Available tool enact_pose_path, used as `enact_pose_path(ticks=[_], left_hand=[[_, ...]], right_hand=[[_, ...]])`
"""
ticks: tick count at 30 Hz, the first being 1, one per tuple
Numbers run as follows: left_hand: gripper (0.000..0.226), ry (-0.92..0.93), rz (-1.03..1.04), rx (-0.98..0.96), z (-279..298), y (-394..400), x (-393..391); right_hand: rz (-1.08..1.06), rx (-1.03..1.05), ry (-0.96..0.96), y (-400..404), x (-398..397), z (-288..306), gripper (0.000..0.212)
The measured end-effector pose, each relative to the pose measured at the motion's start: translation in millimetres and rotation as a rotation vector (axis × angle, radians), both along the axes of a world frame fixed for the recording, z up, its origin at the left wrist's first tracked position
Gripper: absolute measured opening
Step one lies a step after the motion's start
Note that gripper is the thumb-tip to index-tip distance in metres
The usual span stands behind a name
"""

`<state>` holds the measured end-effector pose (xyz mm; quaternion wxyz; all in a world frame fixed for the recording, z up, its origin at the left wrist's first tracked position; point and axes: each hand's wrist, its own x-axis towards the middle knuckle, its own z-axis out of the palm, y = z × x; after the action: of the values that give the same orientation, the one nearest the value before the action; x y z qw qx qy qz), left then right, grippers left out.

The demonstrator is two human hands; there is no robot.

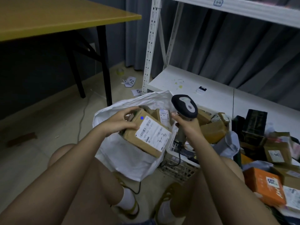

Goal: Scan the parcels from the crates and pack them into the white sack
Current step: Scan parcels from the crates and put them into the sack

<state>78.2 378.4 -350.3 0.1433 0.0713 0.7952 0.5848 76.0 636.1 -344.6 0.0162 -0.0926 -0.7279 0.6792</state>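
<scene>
My left hand (121, 121) grips the far end of a brown cardboard parcel (146, 135) with a white shipping label, held over the mouth of the white sack (129, 161). A blue scanner dot sits on the box's top. My right hand (186, 123) holds a dark handheld barcode scanner (185, 106) by its handle, head up, just right of the parcel. More brown parcels (162, 115) lie inside the sack behind the held one. A white plastic crate (178, 168) stands right of the sack, with brown parcels (212, 130) in it.
A pile of parcels lies at the right, including an orange box (264, 185) and black bags (253, 124). A white metal shelf rack (191, 85) stands behind the sack. A yellow-topped table (65, 18) with black legs is at the far left. My knees and shoes fill the foreground.
</scene>
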Motion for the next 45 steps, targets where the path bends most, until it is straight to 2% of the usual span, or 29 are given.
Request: enact_pose_path(ticks=[3,5,12,16,20,25,29,32,34,36,38,40,45], left_hand=[[0.092,0.031,-0.103,-0.170,-3,12,-7],[0.100,0.080,-0.136,-0.225,-6,30,-12],[0.106,0.187,-0.206,-0.326,-12,108,-31],[0.098,0.173,-0.244,-0.387,-21,147,-41],[0.087,0.150,-0.268,-0.404,-38,170,-50],[0.082,0.153,-0.302,-0.433,-61,180,-53],[0.077,0.153,-0.263,-0.351,-79,180,-54],[0.083,0.248,-0.250,-0.441,-83,180,-55],[0.096,0.240,-0.163,-0.509,-88,177,-50],[0.116,0.145,-0.057,-0.445,-96,167,-41],[0.127,0.048,0.016,-0.283,-111,157,-32],[0.128,0.012,0.070,-0.163,-125,150,-23],[0.115,0.077,0.082,-0.061,-146,154,-9]], right_hand=[[0.213,0.121,-0.031,4,3,1,0.038],[0.271,0.128,-0.043,5,7,-1,0.036],[-0.006,0.042,-0.009,43,11,-13,0.023],[-0.127,0.013,-0.014,62,17,-24,0.024],[-0.251,-0.050,-0.086,73,15,-45,0.034],[-0.300,-0.027,-0.196,79,7,-78,0.041],[-0.356,-0.096,-0.246,80,-1,-97,0.049],[-0.381,-0.130,-0.238,84,-5,-101,0.051],[-0.383,-0.144,-0.226,89,-7,-103,0.052],[-0.377,-0.149,-0.224,90,-7,-104,0.052],[-0.364,-0.140,-0.224,90,-8,-105,0.052],[-0.368,-0.113,-0.233,89,-10,-106,0.053],[-0.391,-0.093,-0.256,82,-16,-104,0.054]])
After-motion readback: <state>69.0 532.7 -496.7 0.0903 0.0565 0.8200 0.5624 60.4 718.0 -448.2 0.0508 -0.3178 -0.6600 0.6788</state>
